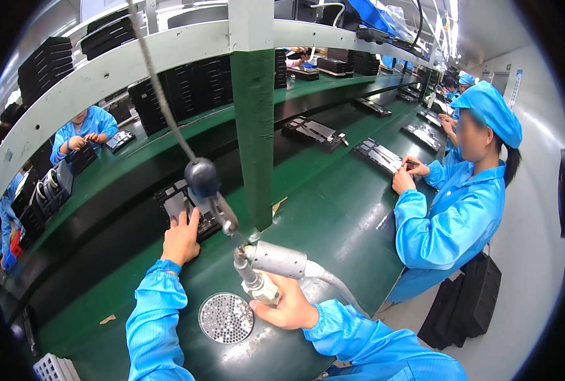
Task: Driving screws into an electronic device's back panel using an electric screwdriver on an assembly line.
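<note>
My left hand (181, 242) reaches forward, its fingers stretched out and resting on a flat device with grey panels (179, 204) in a black tray. Part of that device is hidden behind the hand and a black ball (202, 177) on the hanging line. Closed around the pale body of an electric screwdriver (264, 290) is my right hand (293, 309). The tool hangs from the line by a metal hook, and a grey cable (333, 282) runs off its metal sleeve. Its tip is hidden. Just left of my right hand lies a round perforated plate (226, 317) with small shiny bits on it.
A green post (255, 140) rises from the green bench (323, 219) ahead of me. At the right a co-worker in blue (450, 216) handles another black tray (379, 157). More trays (314, 132) lie farther along. Stacked black trays (181, 95) stand across; a white holder (55, 368) is at lower left.
</note>
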The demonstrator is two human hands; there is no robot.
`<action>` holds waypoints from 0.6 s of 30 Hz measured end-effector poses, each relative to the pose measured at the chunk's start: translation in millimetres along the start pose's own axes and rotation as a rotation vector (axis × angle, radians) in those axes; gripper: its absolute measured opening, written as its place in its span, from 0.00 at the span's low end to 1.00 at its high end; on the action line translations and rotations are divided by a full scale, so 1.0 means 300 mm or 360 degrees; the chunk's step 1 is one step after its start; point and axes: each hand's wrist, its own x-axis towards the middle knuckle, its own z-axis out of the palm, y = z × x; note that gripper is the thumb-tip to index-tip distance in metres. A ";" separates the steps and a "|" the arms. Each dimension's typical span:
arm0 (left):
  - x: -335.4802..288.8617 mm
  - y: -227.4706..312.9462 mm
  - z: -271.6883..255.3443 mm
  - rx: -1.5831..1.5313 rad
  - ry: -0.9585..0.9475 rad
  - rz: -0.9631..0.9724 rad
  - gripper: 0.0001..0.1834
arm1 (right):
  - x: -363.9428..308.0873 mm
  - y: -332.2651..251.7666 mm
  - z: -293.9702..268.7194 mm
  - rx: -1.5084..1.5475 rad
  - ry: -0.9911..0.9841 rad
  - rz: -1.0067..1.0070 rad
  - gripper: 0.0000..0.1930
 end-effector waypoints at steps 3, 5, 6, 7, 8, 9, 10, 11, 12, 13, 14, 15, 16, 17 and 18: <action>-0.120 0.033 -0.065 0.0009 0.0036 -0.0058 0.43 | -0.015 0.022 -0.015 -0.0271 0.0055 -0.0042 0.26; -0.218 -0.015 -0.051 0.0063 0.0176 -0.0017 0.41 | 0.001 0.004 -0.009 -0.0269 0.0028 -0.0131 0.24; -0.262 -0.033 -0.049 0.0081 0.0259 0.0018 0.40 | 0.003 -0.007 -0.011 -0.0271 0.0012 -0.0135 0.24; -0.308 -0.048 -0.057 0.0084 0.0334 0.0031 0.40 | 0.009 -0.010 -0.010 -0.0217 0.0049 -0.0112 0.23; -0.358 -0.051 -0.081 0.0069 0.0369 0.0004 0.40 | 0.007 -0.011 -0.005 -0.0162 0.0085 -0.0074 0.23; -0.402 -0.055 -0.105 0.0041 0.0376 -0.0009 0.40 | 0.004 -0.010 -0.011 -0.0126 0.0104 -0.0039 0.22; -0.453 -0.065 -0.125 0.0026 0.0396 -0.0028 0.40 | 0.011 0.000 -0.019 -0.0085 0.0117 -0.0018 0.21; -0.509 -0.063 -0.151 0.0034 0.0346 -0.0094 0.40 | 0.019 0.001 -0.031 -0.0034 0.0116 0.0000 0.21; -0.572 -0.064 -0.182 0.0073 0.0378 -0.0110 0.39 | 0.023 0.005 -0.033 0.0022 0.0111 0.0014 0.21; -0.630 -0.062 -0.213 0.0114 0.0416 -0.0120 0.38 | 0.026 0.009 -0.036 0.0037 0.0101 0.0035 0.21; -0.704 -0.055 -0.237 0.0128 0.0378 -0.0181 0.38 | 0.027 0.013 -0.035 0.0048 0.0093 0.0056 0.22; -0.783 -0.038 -0.255 0.0254 0.0428 -0.0186 0.36 | 0.027 0.021 -0.032 0.0061 0.0106 0.0055 0.22; -0.857 -0.016 -0.277 0.0376 0.0472 -0.0177 0.33 | 0.024 0.025 -0.030 0.0069 0.0130 0.0055 0.23; -0.918 0.015 -0.303 0.0433 0.0456 -0.0175 0.34 | 0.028 0.032 -0.035 0.0082 0.0086 0.0027 0.23; -0.988 0.029 -0.313 0.0427 0.0451 -0.0189 0.32 | 0.031 0.027 -0.029 0.0031 0.0062 -0.0021 0.24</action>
